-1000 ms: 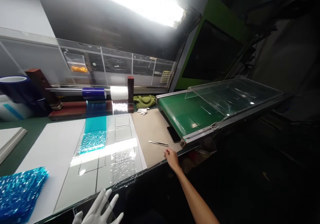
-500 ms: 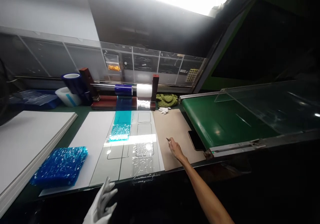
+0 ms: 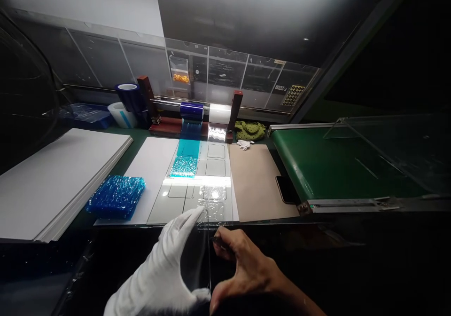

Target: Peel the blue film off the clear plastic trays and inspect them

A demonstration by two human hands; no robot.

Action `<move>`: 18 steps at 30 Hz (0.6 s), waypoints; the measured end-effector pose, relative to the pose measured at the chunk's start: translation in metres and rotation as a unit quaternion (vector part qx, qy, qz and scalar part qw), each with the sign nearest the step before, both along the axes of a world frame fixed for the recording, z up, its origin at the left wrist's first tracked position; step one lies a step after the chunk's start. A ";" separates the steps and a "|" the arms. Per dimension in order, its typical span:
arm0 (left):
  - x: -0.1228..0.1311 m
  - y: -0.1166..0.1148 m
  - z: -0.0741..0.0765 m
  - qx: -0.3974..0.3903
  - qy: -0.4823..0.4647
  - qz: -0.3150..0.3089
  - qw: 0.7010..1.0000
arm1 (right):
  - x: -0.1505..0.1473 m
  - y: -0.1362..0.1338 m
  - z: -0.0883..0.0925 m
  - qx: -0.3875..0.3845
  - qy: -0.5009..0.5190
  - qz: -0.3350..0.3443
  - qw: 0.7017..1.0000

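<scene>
Near the bench (image 3: 136,146) edge: clear sheet (image 3: 197,255) stood upright between both hands
Left hand (image 3: 165,269): gloved, fingers closed around the sheet
Right hand (image 3: 246,269): bare, fingers pinched a thin tool (image 3: 220,241) against it
Risk: a slip might have scratched the sheet or torn the glove
Hidden: tool tip was dim, sheet outline faint

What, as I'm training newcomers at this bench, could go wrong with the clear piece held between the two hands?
Smudges: the right hand is bare and sits at the edge of the piece; only the left hand is gloved.
Scratches: the tool in the right grip lies close to the piece and could mark it.
Drop: the piece is held off the bench, so a slip may let it fall.
</scene>
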State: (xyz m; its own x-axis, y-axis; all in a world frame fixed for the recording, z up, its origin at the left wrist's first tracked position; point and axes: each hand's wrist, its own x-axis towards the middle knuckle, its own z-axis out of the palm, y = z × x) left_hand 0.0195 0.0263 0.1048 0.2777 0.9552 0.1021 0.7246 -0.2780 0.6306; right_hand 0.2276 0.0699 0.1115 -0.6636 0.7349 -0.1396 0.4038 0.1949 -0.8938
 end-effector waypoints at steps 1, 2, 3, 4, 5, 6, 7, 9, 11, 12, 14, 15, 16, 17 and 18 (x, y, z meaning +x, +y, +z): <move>0.001 -0.002 0.004 -0.005 0.001 -0.007 1.000 | -0.001 -0.002 -0.003 0.010 0.003 -0.001 1.000; 0.003 -0.004 0.008 -0.008 0.000 -0.014 1.000 | -0.001 -0.003 -0.005 0.021 0.003 -0.001 1.000; 0.004 -0.005 0.010 -0.011 -0.003 -0.019 1.000 | -0.001 -0.005 -0.007 0.030 0.003 -0.001 1.000; 0.005 -0.007 0.012 -0.013 -0.005 -0.022 1.000 | -0.001 -0.006 -0.008 0.037 0.004 0.002 0.999; 0.006 -0.009 0.012 -0.016 -0.007 -0.023 1.000 | -0.001 -0.008 -0.008 0.042 0.007 0.005 0.999; 0.006 -0.010 0.012 -0.019 -0.006 -0.023 1.000 | 0.000 -0.009 -0.007 0.045 0.011 0.009 0.999; 0.007 -0.012 0.011 -0.021 -0.005 -0.022 1.000 | 0.000 -0.010 -0.007 0.046 0.016 0.011 0.999; 0.008 -0.014 0.009 -0.025 0.000 -0.018 1.000 | 0.002 -0.012 -0.004 0.044 0.024 0.015 0.999; 0.010 -0.017 0.006 -0.025 -0.001 -0.019 0.999 | 0.003 -0.014 -0.003 0.041 0.025 0.019 0.999; 0.012 -0.018 0.006 -0.025 -0.002 -0.022 0.999 | 0.004 -0.015 -0.003 0.039 0.024 0.020 0.999; 0.014 -0.018 0.006 -0.024 -0.002 -0.030 0.999 | 0.005 -0.017 -0.003 0.034 0.019 0.018 0.999; 0.015 -0.018 0.007 -0.021 -0.002 -0.036 0.999 | 0.006 -0.019 -0.003 0.031 0.016 0.014 0.999; 0.016 -0.018 0.009 -0.020 -0.003 -0.042 0.999 | 0.006 -0.020 -0.003 0.028 0.013 0.008 1.000; 0.017 -0.017 0.010 -0.020 -0.004 -0.050 0.999 | 0.007 -0.022 -0.003 0.025 0.011 0.001 1.000; 0.018 -0.017 0.012 -0.021 -0.006 -0.057 0.998 | 0.008 -0.023 -0.003 0.023 0.010 -0.005 1.000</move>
